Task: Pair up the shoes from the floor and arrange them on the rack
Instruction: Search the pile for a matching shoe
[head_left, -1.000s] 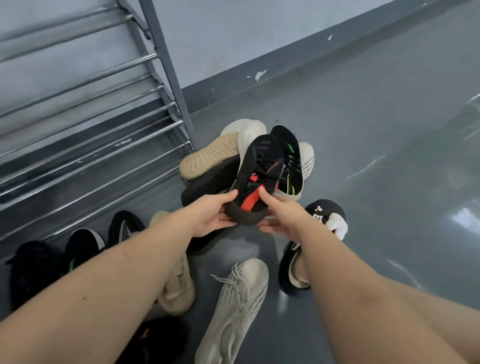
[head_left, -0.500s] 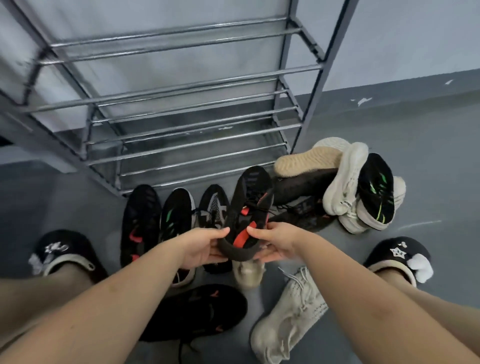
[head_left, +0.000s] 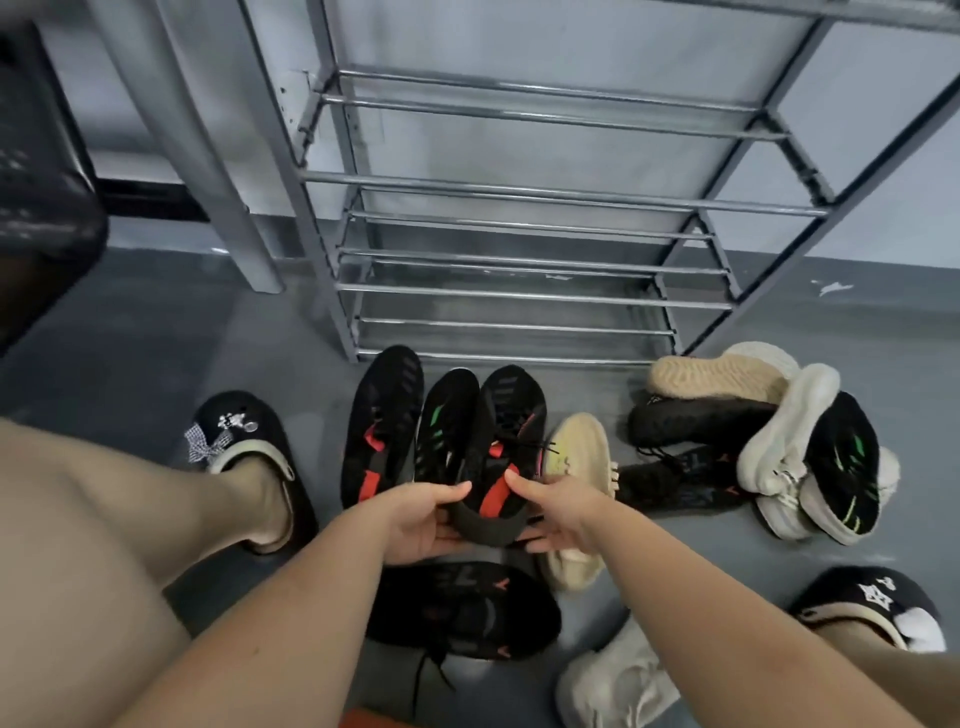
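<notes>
A black shoe with red accents (head_left: 506, 436) is held above the floor by its heel, toe pointing at the metal rack (head_left: 524, 291). My left hand (head_left: 421, 519) grips the heel's left side and my right hand (head_left: 558, 506) grips its right side. Its matching black and red shoe (head_left: 382, 426) lies on the floor just left. Between them sits a black shoe with green marks (head_left: 441, 431). A beige shoe (head_left: 582, 452) lies partly under my right hand.
A heap at the right holds a tan-soled shoe (head_left: 711, 376), black shoes (head_left: 696, 423), a white shoe (head_left: 784, 431) and a green-marked black sole (head_left: 844, 462). Another black shoe (head_left: 467, 608) and a cream shoe (head_left: 618, 675) lie near me. My feet wear black slippers (head_left: 244, 441).
The view has swung left, bringing the rack straight ahead. Both hands carried the black and red shoe from over the heap to a spot beside its match.
</notes>
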